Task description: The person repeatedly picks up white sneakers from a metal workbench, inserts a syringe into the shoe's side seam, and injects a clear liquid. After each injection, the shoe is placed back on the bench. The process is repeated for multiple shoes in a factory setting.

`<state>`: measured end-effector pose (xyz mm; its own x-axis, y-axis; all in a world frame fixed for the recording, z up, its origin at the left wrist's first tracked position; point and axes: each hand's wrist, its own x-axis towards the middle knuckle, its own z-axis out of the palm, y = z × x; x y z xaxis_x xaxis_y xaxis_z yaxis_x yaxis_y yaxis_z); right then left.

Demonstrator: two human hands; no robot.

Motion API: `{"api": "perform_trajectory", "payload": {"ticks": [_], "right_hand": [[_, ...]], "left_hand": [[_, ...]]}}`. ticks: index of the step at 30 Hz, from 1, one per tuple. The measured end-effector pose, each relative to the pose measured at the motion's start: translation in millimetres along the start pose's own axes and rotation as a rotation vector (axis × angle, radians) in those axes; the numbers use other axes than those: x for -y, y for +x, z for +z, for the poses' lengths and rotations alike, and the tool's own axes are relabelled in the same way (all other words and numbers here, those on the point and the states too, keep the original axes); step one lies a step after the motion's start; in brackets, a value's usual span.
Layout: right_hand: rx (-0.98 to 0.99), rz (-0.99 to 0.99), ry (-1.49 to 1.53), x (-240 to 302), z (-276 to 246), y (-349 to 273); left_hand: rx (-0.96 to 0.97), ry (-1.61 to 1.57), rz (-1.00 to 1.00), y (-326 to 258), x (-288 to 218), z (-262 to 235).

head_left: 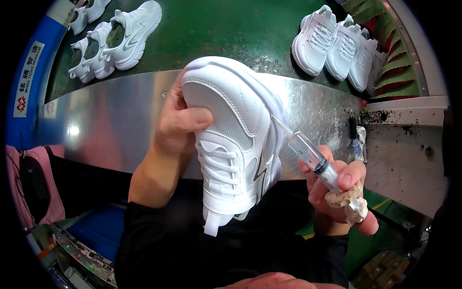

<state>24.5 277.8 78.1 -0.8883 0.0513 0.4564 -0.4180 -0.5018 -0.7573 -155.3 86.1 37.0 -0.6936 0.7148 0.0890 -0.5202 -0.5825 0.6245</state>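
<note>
My left hand (180,118) clamps the shoe (236,130) steady by its toe while my right (337,188), gripping syringe (313,159) and rag (347,201), should ease the needle along the shoe's side seam.

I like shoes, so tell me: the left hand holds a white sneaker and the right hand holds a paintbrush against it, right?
Not quite. The head view shows the right hand holding a syringe, not a paintbrush, its tip at the white sneaker. The left hand does hold the sneaker.

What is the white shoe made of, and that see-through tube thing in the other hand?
The white sneaker looks like smooth synthetic leather with a woven mesh panel: dotted texture over the toe, stitched glossy panels beside it. The syringe seems clear plastic, since its dark plunger shows through the barrel.
</note>
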Motion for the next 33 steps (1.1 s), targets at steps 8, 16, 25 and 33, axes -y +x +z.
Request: {"api": "perform_trajectory", "payload": {"ticks": [8,16,25,33], "right_hand": [[-0.003,-0.034,0.02,-9,-4,-1],[-0.01,0.011,-0.005,-11,-9,-10],[-0.066,0.147,-0.082,-11,-17,-41],[-0.068,0.016,0.02,-25,-16,-48]], "left_hand": [[0.001,-0.022,-0.046,2,0,-7],[0.043,0.025,-0.049,9,2,-12],[-0.064,-0.044,-0.039,11,3,-15],[-0.037,-0.101,-0.08,16,6,-21]]}}
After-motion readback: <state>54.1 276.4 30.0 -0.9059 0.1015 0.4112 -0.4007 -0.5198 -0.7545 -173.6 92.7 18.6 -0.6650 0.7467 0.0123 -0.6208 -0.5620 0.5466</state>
